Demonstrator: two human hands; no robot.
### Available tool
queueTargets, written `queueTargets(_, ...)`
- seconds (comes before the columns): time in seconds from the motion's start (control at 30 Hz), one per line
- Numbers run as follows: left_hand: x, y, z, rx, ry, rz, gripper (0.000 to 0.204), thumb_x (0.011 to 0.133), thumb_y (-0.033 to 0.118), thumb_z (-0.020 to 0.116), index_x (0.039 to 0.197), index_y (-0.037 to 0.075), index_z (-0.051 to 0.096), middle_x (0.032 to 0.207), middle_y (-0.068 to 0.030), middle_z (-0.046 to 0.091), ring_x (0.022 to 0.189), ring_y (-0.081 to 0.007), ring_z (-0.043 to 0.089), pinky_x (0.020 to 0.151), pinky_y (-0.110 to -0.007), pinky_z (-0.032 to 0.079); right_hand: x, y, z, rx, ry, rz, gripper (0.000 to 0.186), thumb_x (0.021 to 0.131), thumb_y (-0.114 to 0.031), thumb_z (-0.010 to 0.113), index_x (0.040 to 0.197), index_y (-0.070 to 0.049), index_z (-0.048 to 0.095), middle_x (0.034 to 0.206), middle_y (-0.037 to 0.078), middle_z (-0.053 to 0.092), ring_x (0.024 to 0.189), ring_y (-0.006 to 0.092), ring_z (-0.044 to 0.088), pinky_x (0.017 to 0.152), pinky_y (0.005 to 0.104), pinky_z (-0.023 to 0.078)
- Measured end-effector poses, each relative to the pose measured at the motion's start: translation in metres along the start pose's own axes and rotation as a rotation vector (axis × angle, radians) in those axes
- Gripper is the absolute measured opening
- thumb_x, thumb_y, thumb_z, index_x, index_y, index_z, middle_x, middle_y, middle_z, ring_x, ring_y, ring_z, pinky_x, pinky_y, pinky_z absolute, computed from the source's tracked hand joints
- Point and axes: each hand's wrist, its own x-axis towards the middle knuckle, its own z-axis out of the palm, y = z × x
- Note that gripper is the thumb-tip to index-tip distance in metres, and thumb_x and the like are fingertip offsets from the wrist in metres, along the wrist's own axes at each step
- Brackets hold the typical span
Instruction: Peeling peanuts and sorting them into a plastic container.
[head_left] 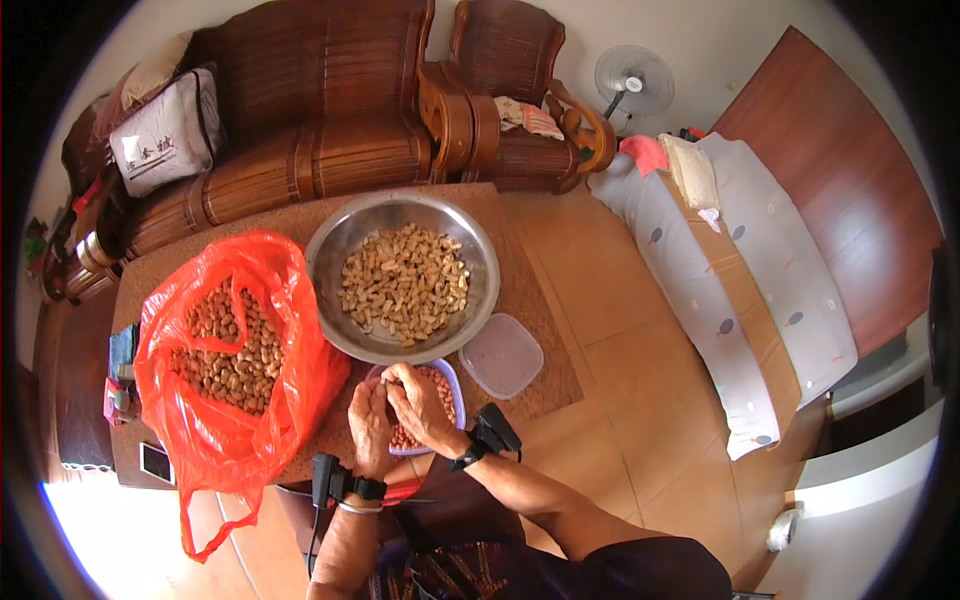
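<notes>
Both hands meet over a purple-rimmed plastic container (458, 385) holding reddish shelled peanuts (440, 378). My left hand (370, 425) has its fingers curled upward against those of my right hand (422, 408), which pinch at the same spot. Whatever lies between the fingertips is too small and covered to make out. Just beyond, a wide steel bowl (480, 235) contains a heap of pale peanut shells (405, 280). To the left of my hands, an opened red plastic bag (300, 370) is full of unshelled peanuts (245, 365).
A translucent lid (502, 356) lies on the brown table (545, 385) right of the bowl. A phone (155, 462) and small boxes (122, 350) are at the left edge. Beyond stand a wooden sofa (330, 110), a wooden armchair (505, 60) and a fan (634, 84).
</notes>
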Motion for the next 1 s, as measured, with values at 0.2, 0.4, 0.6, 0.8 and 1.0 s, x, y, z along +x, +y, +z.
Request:
queueTargets(0.2, 0.019, -0.012, 0.006, -0.001, -0.148, 0.264, 0.02, 0.09, 0.012, 0.046, 0.1, -0.001, 0.057, 0.088, -0.0039, 0.059, 0.078, -0.0101, 0.052, 0.065, -0.024, 0.045, 0.01, -0.013, -0.014, 0.094, 0.074, -0.086, 0.011, 0.085, -0.009, 0.049, 0.093, -0.001, 0.052, 0.078, 0.01, 0.056, 0.077, 0.0174, 0.056, 0.07, 0.0303, 0.046)
queueTargets(0.4, 0.011, 0.014, 0.005, -0.377, 0.018, -0.204, 0.016, 0.088, 0.014, 0.048, 0.092, 0.001, 0.057, 0.077, -0.0039, 0.058, 0.068, -0.0123, 0.055, 0.061, -0.023, 0.044, 0.013, 0.0, 0.0, 0.162, 0.038, -0.032, 0.013, 0.087, -0.01, 0.05, 0.091, 0.001, 0.054, 0.08, 0.008, 0.06, 0.071, 0.0144, 0.055, 0.064, 0.0279, 0.046)
queueTargets(0.6, 0.001, 0.001, 0.0, -0.664, -0.103, -0.335, 0.015, 0.089, 0.015, 0.046, 0.087, 0.004, 0.056, 0.07, -0.0003, 0.053, 0.06, -0.0087, 0.049, 0.055, -0.02, 0.041, -0.006, -0.01, -0.015, 0.551, 0.021, 0.232, 0.011, 0.084, -0.005, 0.051, 0.092, -0.001, 0.057, 0.082, 0.003, 0.058, 0.07, 0.0084, 0.053, 0.063, 0.0217, 0.045)
queueTargets(0.8, -0.004, -0.006, 0.0, -0.718, -0.212, -0.431, 0.017, 0.091, 0.014, 0.042, 0.089, 0.003, 0.054, 0.075, -0.0032, 0.055, 0.061, -0.0098, 0.05, 0.055, -0.02, 0.041, -0.006, -0.003, -0.031, 0.516, -0.094, 0.246, 0.011, 0.082, -0.008, 0.052, 0.084, 0.001, 0.057, 0.076, 0.002, 0.057, 0.068, 0.007, 0.051, 0.065, 0.0208, 0.043)
queueTargets(1.0, 0.01, -0.024, -0.008, 0.324, -0.155, -0.04, 0.021, 0.091, 0.017, 0.043, 0.097, 0.001, 0.056, 0.07, -0.0026, 0.055, 0.055, -0.0111, 0.049, 0.053, -0.024, 0.044, 0.005, 0.017, -0.053, 0.616, -0.018, 0.318, 0.018, 0.08, -0.016, 0.048, 0.079, 0.0, 0.056, 0.079, 0.007, 0.06, 0.061, 0.0106, 0.055, 0.059, 0.0233, 0.044)
